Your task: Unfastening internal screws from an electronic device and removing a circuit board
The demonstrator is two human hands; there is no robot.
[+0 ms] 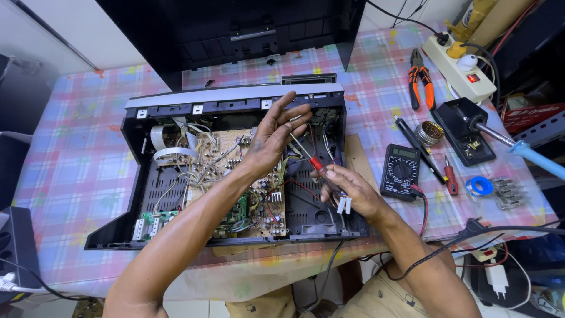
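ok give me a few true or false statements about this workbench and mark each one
1. The right hand holds a red probe over the open black chassis. True.
2. The left hand grips the orange-handled pliers. False: the pliers lie untouched on the checked tablecloth; the left hand is spread over the circuit board.
3. A black multimeter lies right of the chassis. True.
4. The soldering iron lies inside the chassis. False: it sits in its black stand at the table's right.
5. The white power strip has a plug in it. True.
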